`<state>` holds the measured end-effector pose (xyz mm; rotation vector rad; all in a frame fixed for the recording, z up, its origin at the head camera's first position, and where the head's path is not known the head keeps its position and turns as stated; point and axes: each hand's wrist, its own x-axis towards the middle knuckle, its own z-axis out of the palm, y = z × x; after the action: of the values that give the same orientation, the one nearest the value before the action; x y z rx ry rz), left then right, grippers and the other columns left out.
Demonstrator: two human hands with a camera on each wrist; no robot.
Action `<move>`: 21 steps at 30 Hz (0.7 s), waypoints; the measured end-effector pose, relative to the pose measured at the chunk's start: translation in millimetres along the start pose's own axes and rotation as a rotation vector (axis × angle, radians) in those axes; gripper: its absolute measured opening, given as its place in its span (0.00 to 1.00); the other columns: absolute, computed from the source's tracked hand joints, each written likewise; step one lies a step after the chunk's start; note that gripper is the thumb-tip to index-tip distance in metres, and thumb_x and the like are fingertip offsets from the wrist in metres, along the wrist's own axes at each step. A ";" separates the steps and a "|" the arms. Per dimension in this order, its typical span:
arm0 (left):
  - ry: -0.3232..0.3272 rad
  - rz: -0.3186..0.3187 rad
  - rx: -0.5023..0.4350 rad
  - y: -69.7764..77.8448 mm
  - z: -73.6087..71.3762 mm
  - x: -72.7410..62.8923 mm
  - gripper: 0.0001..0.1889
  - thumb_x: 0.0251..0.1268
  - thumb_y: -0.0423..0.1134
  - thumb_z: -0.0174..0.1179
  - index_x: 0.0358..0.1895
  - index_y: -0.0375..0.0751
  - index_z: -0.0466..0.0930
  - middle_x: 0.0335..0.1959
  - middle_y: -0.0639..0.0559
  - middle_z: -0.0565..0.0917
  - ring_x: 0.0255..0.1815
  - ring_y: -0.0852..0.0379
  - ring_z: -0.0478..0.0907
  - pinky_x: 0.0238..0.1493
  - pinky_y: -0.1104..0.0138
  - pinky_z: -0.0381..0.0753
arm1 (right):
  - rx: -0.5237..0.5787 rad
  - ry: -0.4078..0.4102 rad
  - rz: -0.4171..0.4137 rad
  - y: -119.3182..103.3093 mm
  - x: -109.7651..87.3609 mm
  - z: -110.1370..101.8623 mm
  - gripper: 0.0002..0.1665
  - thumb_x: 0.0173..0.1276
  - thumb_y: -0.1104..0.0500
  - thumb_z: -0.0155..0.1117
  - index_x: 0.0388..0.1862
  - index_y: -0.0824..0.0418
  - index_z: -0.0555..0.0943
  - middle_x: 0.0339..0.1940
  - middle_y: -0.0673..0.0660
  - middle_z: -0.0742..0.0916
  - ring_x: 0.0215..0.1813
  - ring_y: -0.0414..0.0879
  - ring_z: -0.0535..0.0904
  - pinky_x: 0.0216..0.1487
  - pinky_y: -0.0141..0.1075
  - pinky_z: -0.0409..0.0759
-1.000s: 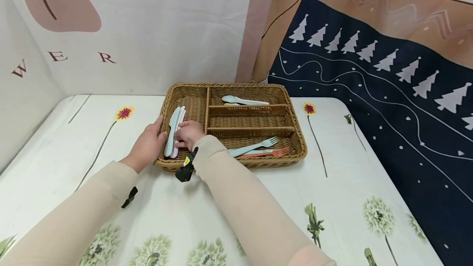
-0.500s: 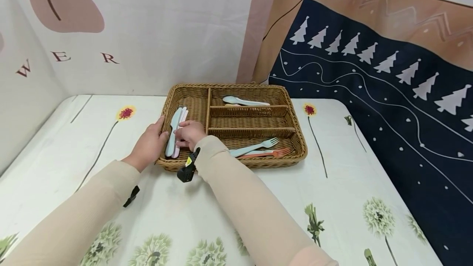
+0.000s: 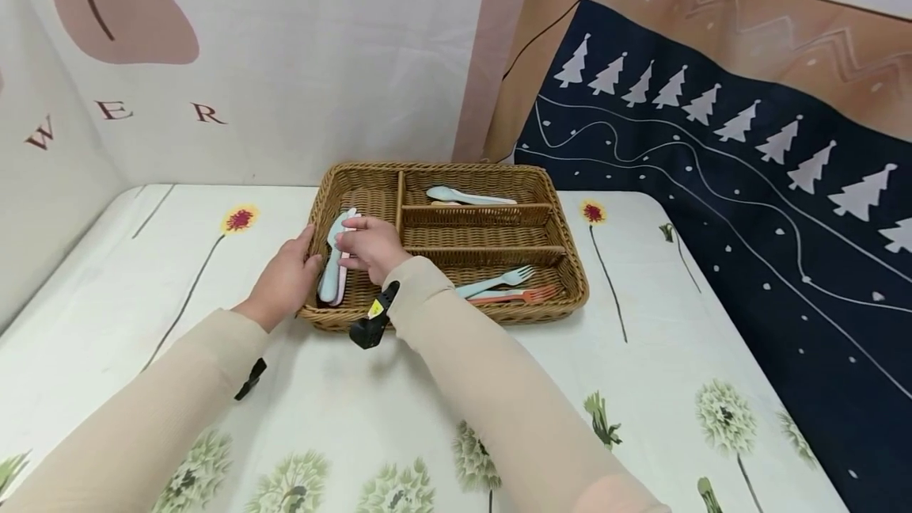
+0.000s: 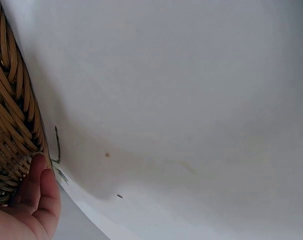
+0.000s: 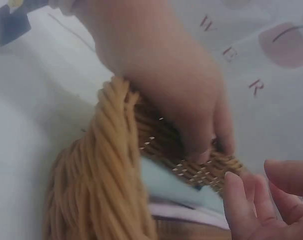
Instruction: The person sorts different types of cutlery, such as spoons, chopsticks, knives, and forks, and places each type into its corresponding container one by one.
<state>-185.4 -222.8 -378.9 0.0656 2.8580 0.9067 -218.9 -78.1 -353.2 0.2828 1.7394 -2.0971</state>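
A brown wicker cutlery basket (image 3: 477,236) stands on the table. My left hand (image 3: 285,275) grips its left wall, thumb inside and fingers outside. In the left compartment lie a light-blue knife (image 3: 330,279) and a pale pink knife (image 3: 343,282), side by side along that wall. My right hand (image 3: 374,246) is over them, fingertips near their upper part. In the right wrist view, the right hand's thumb and fingers (image 5: 236,200) are spread apart with nothing between them, and the pink knife (image 5: 186,213) lies below. The left wrist view has the left hand's fingertips (image 4: 50,185) against the outer weave.
A light-blue spoon (image 3: 470,197) lies in the back right compartment, partly covering another piece. The front right compartment holds a light-blue fork (image 3: 499,282) and an orange fork (image 3: 527,295). Dividers (image 3: 484,248) rise between compartments. Printed cloth hangs behind the table.
My right hand has lifted off the knives a little and shifted back and to the right. The left hand stays on the basket wall.
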 end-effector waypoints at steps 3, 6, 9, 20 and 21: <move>0.004 0.009 0.007 -1.2 -0.8 -0.7 0.32 0.79 0.38 0.36 0.76 0.29 0.35 0.66 0.20 0.58 0.66 0.28 0.60 0.66 0.38 0.59 | -0.009 -0.020 -0.037 -6.6 -5.0 -3.8 0.16 0.66 0.72 0.61 0.51 0.62 0.81 0.35 0.55 0.84 0.52 0.57 0.82 0.44 0.39 0.85; 0.006 0.008 0.006 -1.4 -1.5 -0.2 0.32 0.79 0.38 0.36 0.76 0.30 0.34 0.66 0.20 0.58 0.67 0.28 0.59 0.66 0.38 0.59 | -0.030 -0.033 -0.080 -14.6 -11.5 -8.5 0.15 0.67 0.70 0.61 0.51 0.61 0.81 0.34 0.55 0.83 0.54 0.58 0.81 0.43 0.38 0.85; 0.000 0.000 0.001 -0.6 -1.7 0.7 0.32 0.79 0.38 0.36 0.76 0.31 0.34 0.67 0.21 0.57 0.68 0.28 0.57 0.67 0.39 0.57 | -0.046 -0.048 -0.110 -22.0 -18.7 -14.7 0.15 0.68 0.69 0.61 0.52 0.60 0.81 0.35 0.53 0.83 0.51 0.55 0.82 0.42 0.37 0.85; -0.010 0.015 -0.015 -1.9 -6.2 -1.2 0.33 0.79 0.41 0.37 0.76 0.32 0.33 0.67 0.18 0.55 0.68 0.26 0.55 0.67 0.38 0.56 | -0.041 -0.090 -0.180 -35.4 -40.0 -46.9 0.18 0.68 0.69 0.60 0.57 0.61 0.79 0.39 0.53 0.83 0.44 0.47 0.82 0.41 0.37 0.85; -0.013 0.018 -0.016 -2.2 -7.0 -1.4 0.33 0.79 0.41 0.37 0.76 0.32 0.33 0.67 0.18 0.54 0.69 0.26 0.55 0.67 0.38 0.55 | -0.043 -0.089 -0.188 -37.1 -42.1 -51.6 0.19 0.68 0.69 0.60 0.57 0.61 0.79 0.39 0.53 0.83 0.42 0.46 0.82 0.41 0.37 0.85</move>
<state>-185.1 -228.7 -374.3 0.0948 2.8422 0.9284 -201.9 -15.1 -313.8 0.0130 1.8170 -2.1617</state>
